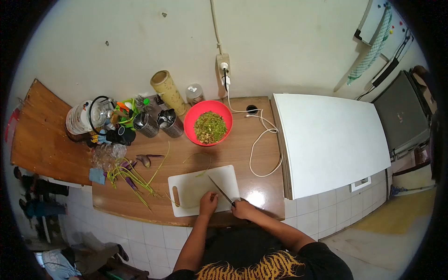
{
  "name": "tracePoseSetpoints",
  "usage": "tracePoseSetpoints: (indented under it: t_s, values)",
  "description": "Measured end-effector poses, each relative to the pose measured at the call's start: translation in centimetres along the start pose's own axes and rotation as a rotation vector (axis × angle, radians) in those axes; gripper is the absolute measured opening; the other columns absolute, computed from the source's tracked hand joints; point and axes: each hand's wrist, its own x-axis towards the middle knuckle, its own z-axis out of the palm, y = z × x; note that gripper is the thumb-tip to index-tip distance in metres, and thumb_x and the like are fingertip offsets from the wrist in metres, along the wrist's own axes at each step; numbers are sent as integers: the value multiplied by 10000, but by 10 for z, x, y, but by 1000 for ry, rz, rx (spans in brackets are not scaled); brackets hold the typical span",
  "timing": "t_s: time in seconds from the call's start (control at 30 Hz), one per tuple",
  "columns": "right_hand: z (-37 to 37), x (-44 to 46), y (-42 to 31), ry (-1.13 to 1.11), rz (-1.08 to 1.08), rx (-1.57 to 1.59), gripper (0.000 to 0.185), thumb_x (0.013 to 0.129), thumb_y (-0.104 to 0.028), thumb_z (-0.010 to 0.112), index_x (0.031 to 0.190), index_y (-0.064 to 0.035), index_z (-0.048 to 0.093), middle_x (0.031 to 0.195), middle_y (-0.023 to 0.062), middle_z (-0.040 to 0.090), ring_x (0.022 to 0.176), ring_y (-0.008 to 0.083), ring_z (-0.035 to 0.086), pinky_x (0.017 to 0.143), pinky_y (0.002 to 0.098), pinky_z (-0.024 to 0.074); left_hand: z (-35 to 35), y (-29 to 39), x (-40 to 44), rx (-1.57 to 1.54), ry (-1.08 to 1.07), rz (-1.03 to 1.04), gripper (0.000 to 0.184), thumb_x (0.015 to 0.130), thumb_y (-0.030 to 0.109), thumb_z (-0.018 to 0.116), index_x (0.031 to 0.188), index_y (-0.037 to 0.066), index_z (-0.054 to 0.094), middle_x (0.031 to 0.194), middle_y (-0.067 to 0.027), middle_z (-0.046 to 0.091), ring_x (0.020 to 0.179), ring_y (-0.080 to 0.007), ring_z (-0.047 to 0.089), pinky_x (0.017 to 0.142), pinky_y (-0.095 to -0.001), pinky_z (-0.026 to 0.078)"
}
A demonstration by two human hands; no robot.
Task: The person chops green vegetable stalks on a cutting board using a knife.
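My right hand [242, 209] is closed round the handle of a knife [219, 189], its blade slanting up and left over the white cutting board [189, 186]. To its left, my left hand [208, 204] is over the board with its fingers curled together; whatever they may hold is too small to make out. A thin green strand [203, 173] lies at the board's upper edge. Beyond the board stands a red bowl [188, 125] with finely chopped green pieces [210, 127] in it. Left of the board lie long green stems [133, 175] and purple eggplants [143, 160].
Metal utensil holders [173, 126], a bamboo-like cylinder [167, 91] and a glass jar [195, 94] stand along the wall. A white cable [252, 154] runs beside a white-topped appliance [331, 144] at right. A blue sponge [97, 176] sits at the table's left end. Other people [42, 186] are at far left.
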Motion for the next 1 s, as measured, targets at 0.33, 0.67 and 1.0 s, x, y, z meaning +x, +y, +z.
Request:
tracePoseSetpoints:
  t_s: [0.33, 0.67, 1.0]
  values:
    - [28, 13, 0, 32, 22, 13, 422, 969, -338, 510, 1137, 42, 580, 1067, 304, 671, 989, 464, 659, 894, 544, 518, -43, -32, -68, 57, -3, -231, 196, 914, 206, 713, 950, 17, 672, 798, -123, 697, 728, -221, 682, 697, -332, 538]
    - [31, 30, -19, 132, 33, 15, 386, 967, -315, 519, 1094, 43, 585, 1034, 285, 679, 1003, 435, 660, 889, 522, 521, -57, -30, -36, 23, -66, -27, 182, 906, 196, 697, 964, 25, 669, 878, -139, 702, 795, -267, 696, 726, -366, 550]
    - [15, -14, -76, 111, 187, 278, 411, 968, -348, 525, 1102, 35, 588, 912, 276, 696, 876, 451, 687, 837, 513, 526, -67, -41, 22, -106, -256, 180, 156, 883, 193, 671, 975, 69, 688, 903, -154, 694, 837, -336, 685, 752, -422, 549]
